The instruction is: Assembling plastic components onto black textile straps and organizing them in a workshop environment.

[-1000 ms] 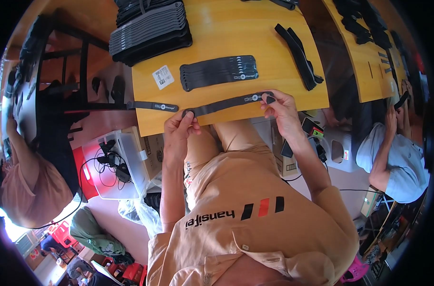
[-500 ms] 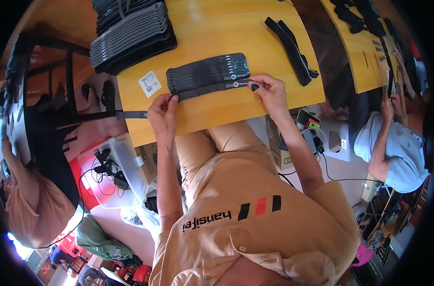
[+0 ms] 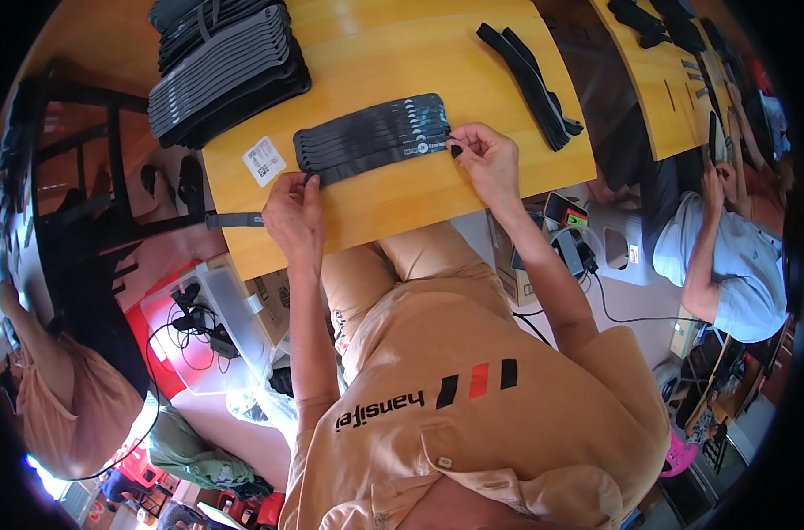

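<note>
A flat black strap [image 3: 371,164] is stretched between my hands along the near edge of a fanned row of like straps [image 3: 362,126] on the yellow table. My left hand [image 3: 293,212] pinches it near its left end, thumb on top. From beside that hand a dark tail with a small pale tag [image 3: 234,219] sticks out past the table's left edge. At the strap's right end, by its white print, my right hand [image 3: 490,163] is closed in a pinch. Its fingertips partly cover that end.
A white label [image 3: 263,160] lies left of the row. Tall piles of black straps [image 3: 230,84] stand at the far left, and longer black strips [image 3: 530,88] lie at the right. Two co-workers sit either side, one in a light blue shirt [image 3: 728,274]. Below the table are boxes and cables.
The strap in my hands has moved away from me, up against the row, closing the gap that showed between them. Both hands still pinch its ends.
</note>
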{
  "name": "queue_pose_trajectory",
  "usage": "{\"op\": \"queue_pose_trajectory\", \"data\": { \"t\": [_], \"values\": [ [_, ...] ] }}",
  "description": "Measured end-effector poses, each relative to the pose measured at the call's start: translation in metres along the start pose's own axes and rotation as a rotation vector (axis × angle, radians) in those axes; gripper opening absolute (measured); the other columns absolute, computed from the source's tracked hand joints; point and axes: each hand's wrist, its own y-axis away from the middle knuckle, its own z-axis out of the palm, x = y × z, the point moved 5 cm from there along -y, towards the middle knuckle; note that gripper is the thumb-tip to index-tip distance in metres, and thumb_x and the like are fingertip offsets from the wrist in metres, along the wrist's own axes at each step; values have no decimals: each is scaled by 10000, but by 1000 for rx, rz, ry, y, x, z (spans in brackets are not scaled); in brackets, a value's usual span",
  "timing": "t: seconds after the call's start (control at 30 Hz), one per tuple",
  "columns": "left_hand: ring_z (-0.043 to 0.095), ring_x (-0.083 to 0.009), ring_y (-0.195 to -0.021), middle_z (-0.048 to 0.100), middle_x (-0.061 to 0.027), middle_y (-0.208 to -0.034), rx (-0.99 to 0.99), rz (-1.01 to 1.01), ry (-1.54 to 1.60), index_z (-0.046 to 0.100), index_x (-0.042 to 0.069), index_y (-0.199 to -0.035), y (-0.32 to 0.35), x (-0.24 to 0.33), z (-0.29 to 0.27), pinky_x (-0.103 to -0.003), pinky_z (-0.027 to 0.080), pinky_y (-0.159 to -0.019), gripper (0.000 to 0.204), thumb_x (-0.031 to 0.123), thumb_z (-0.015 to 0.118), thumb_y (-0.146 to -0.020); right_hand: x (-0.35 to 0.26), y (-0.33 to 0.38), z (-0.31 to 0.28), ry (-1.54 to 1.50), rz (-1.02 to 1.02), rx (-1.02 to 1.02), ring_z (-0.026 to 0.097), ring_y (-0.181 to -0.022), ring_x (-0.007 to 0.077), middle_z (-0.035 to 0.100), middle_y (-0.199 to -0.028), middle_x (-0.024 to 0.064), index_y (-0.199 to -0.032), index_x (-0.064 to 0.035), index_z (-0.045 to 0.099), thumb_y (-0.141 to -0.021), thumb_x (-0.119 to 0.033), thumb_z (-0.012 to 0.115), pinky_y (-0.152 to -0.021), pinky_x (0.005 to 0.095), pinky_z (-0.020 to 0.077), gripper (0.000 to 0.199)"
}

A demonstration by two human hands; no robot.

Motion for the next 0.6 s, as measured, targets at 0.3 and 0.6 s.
{"op": "queue_pose_trajectory", "data": {
  "t": [0.3, 0.6],
  "values": [
    [560, -168, -563, 601, -95, -638, -29, -39, 75, 619, -16, -828, 1, -8, 6, -284, 445, -573, 157, 124, 665, -774, 4, 3, 0, 11, -2, -4, 502, -606, 26, 600, -717, -15, -884, 18, 638, -782, 59, 609, -561, 158, 411, 114],
    [535, -136, -562, 592, -77, -645, -42, -59, 152, 608, -11, -842, 0, -11, 8, -267, 439, -569, 144, 103, 667, -776, 2, 3, 0, -40, 41, -4, 503, -593, 34, 582, -749, 2, -929, -4, 600, -778, 70, 567, -434, 165, 404, 171]
  ]
}}
